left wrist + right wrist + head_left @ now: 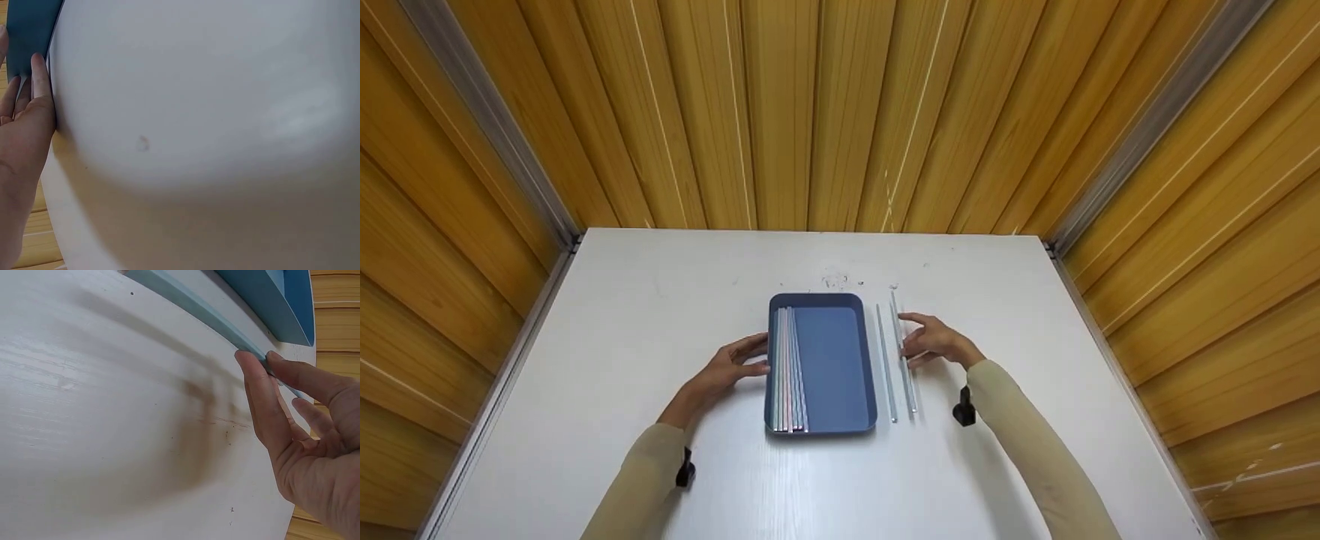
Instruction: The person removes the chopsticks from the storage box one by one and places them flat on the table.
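A blue rectangular tray [834, 367] lies in the middle of the table in the head view. Several thin, pale straight sticks [789, 369] lie side by side along its left inner wall. My left hand [730, 367] touches the tray's left outer side with fingers and thumb extended. Right of the tray, my right hand [928, 339] pinches a long light-blue stick [191, 305] between thumb and fingertip; its shadow falls apart from it on the table. Another thin stick [886, 364] lies between that one and the tray.
The white table [622, 315] has dark specks near its back edge. Yellow wood-patterned panels [780, 112] stand behind it and at both sides, with grey metal posts [502, 112] in the corners. A black strap end hangs below each sleeve.
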`<state>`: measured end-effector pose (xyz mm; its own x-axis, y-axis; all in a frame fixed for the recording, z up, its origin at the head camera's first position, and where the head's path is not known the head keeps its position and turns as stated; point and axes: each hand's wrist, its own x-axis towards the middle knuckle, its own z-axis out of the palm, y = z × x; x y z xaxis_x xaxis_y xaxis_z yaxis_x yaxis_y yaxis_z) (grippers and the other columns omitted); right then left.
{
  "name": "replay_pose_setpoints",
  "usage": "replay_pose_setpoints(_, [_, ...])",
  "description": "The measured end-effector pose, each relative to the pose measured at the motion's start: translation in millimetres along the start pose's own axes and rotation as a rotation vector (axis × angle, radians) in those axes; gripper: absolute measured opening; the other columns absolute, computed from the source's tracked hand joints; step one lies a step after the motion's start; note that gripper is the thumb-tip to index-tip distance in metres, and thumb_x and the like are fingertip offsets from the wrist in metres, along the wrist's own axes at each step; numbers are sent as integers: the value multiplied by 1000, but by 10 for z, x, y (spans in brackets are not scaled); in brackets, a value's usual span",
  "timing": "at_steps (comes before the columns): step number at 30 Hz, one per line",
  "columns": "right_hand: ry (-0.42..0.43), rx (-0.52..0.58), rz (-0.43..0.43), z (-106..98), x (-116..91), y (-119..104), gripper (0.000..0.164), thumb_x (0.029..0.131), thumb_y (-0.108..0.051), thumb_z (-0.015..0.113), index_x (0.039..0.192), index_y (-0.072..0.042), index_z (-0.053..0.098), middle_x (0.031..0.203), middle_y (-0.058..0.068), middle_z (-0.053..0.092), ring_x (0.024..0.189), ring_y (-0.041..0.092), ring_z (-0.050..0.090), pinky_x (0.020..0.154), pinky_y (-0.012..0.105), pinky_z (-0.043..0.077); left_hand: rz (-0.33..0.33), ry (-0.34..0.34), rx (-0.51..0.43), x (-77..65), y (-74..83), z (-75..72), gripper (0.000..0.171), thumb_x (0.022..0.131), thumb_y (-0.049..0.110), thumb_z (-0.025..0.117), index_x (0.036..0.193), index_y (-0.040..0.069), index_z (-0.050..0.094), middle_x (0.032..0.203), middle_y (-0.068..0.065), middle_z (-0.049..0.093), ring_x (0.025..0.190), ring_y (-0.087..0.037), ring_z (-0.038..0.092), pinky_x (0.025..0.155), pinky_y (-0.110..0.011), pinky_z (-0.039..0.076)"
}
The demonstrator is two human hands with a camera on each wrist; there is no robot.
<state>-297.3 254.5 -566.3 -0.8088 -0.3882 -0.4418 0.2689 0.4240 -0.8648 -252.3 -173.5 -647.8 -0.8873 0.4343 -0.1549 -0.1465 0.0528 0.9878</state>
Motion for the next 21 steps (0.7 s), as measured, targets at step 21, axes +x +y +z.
replay_pose_setpoints(21, [67, -82, 53, 95, -13, 169, 82, 91, 8, 66, 160, 1, 23, 105, 24, 73, 83, 19, 73, 77, 35, 64, 6, -8, -23, -18, 26, 16, 78, 93, 9, 75, 159, 4, 34, 162, -21, 39, 151, -38, 36, 118, -40, 43])
